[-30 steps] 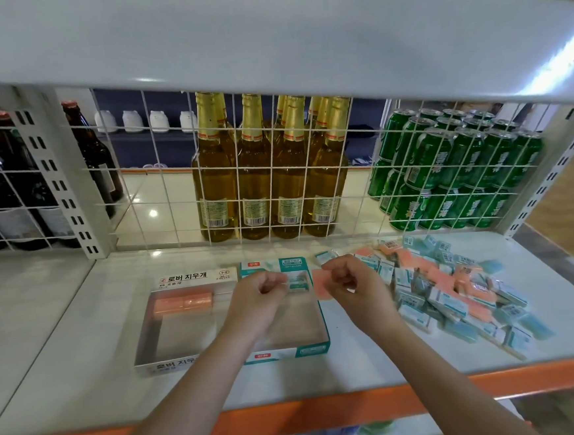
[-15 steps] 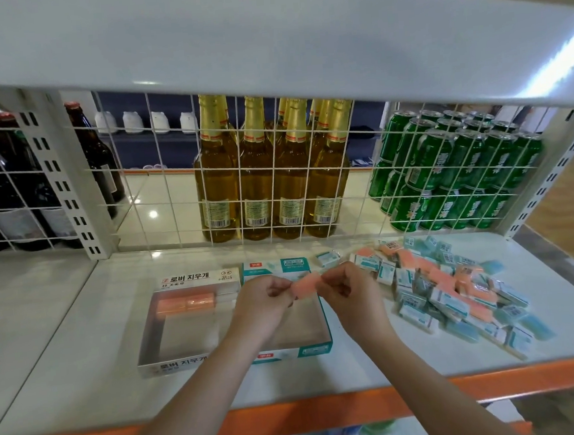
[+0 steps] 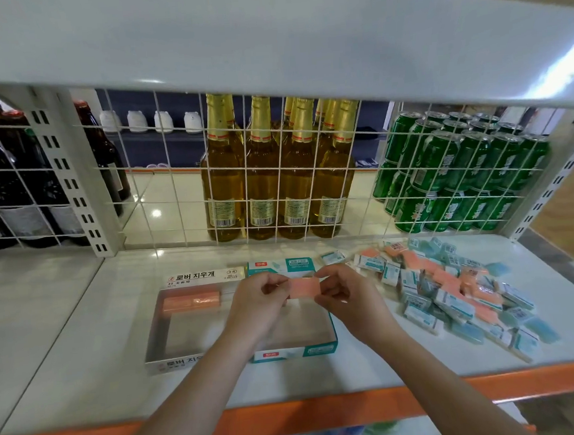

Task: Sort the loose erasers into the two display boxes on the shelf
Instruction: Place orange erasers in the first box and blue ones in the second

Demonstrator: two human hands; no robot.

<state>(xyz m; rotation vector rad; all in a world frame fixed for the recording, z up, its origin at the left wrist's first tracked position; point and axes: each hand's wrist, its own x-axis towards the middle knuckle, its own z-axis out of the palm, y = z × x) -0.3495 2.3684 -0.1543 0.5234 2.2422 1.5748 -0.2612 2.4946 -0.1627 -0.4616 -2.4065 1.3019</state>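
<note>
White shelf (image 3: pixel 84 370) — both hands, left (image 3: pixel 256 307) and right (image 3: pixel 349 303), pinch one pink eraser (image 3: pixel 301 287) (above the teal box (image 3: pixel 296 352)).

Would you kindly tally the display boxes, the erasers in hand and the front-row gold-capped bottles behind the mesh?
Display boxes: 2, white box and teal box
Erasers in hand: 1, pink eraser, pinched by left hand and right hand
Front-row gold-capped bottles: 4
Total: 7

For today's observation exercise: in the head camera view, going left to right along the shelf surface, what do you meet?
White display box holding orange erasers → left hand → orange eraser pinched between both hands → right hand → pile of loose erasers.
</note>
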